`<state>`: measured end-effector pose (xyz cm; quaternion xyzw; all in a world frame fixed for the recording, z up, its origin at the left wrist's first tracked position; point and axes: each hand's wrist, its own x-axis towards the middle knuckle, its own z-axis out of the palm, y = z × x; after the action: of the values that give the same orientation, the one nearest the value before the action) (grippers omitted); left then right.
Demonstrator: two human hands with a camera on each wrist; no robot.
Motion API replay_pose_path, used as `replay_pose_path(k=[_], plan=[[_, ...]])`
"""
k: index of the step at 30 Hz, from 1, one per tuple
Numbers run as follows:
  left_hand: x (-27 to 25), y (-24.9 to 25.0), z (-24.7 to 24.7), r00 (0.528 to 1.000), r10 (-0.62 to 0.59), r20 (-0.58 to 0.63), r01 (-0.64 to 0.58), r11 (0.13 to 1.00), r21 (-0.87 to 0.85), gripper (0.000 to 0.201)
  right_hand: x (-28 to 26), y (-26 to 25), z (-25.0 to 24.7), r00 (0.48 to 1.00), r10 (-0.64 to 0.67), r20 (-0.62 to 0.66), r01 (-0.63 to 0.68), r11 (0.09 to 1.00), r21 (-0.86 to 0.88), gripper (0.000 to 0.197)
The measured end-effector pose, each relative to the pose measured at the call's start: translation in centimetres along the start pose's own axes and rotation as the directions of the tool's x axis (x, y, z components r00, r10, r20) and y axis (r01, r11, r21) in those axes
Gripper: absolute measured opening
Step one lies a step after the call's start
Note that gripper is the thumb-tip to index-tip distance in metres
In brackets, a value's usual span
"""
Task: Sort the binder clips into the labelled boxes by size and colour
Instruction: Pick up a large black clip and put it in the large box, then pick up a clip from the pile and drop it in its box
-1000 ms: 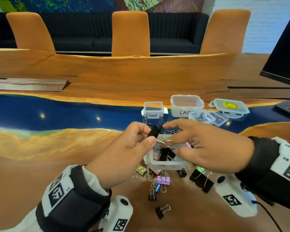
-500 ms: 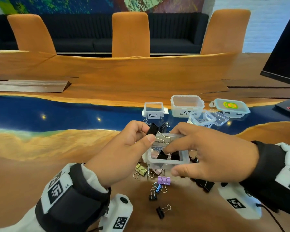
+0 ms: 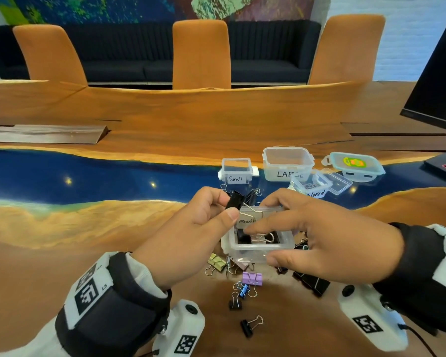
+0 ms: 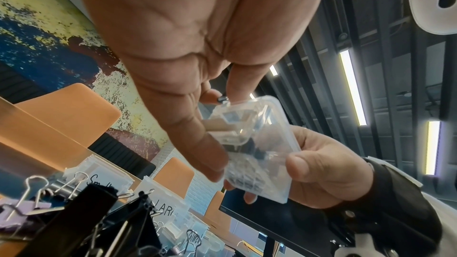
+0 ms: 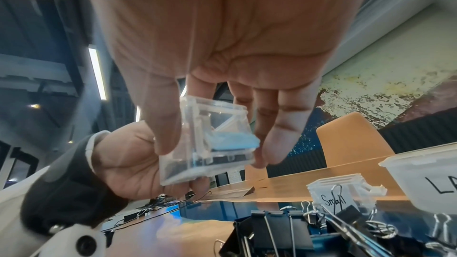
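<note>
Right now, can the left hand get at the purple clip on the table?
Probably not yet: the left hand already pinches a black clip. The purple clip lies uncovered just below the box, so the path looks free.

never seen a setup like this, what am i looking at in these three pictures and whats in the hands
No machine here: these are a person's two bare hands, with cameras strapped to the wrists and one worn on the head.

The head view looks down at a wood-and-blue table. The two other views look up along each palm from the wrists.

The left hand pinches a black binder clip. The right hand holds a small clear box, lifted off the table, with black clips already inside; its label is partly hidden.

Further back stand open boxes marked Small, LARGE and a third whose label seems to read colored, with a lid beside them. Loose clips lie below the hands, among them a purple one and a blue one.
</note>
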<state>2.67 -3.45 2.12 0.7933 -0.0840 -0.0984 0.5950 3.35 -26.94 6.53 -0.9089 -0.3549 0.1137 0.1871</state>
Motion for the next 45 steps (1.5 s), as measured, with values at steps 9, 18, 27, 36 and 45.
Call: replay_pose_path(k=[9, 18, 27, 36, 45], plan=[[-0.4, 0.2, 0.0, 1.000, -0.023, -0.018, 0.022, 0.999, -0.040, 0.034, 0.0, 0.2, 0.1, 0.998, 0.006, -0.060, -0.010, 0.997, -0.071, 0.044], [-0.8, 1.7, -0.1, 0.990, 0.053, -0.134, -0.039, 0.994, 0.104, 0.019, -0.5, 0.4, 0.3, 0.974, 0.046, -0.222, -0.009, 0.986, 0.167, 0.058], [-1.6, 3.3, 0.9, 0.947, 0.225, -0.231, -0.121, 0.912, 0.392, 0.037, -0.9, 0.3, 0.9, 0.952, 0.057, -0.299, -0.010, 0.988, 0.157, 0.058], [-1.6, 2.5, -0.5, 0.960, 0.135, -0.244, -0.065, 0.959, 0.276, 0.025, -2.4, 7.7, -2.9, 0.894, 0.365, -0.259, -0.361, 0.930, 0.061, 0.076], [-1.3, 1.5, -0.5, 0.986, 0.081, -0.143, -0.038, 0.959, 0.282, 0.015, -3.3, 20.8, -3.8, 0.681, 0.694, -0.234, -0.711, 0.703, 0.015, 0.069]])
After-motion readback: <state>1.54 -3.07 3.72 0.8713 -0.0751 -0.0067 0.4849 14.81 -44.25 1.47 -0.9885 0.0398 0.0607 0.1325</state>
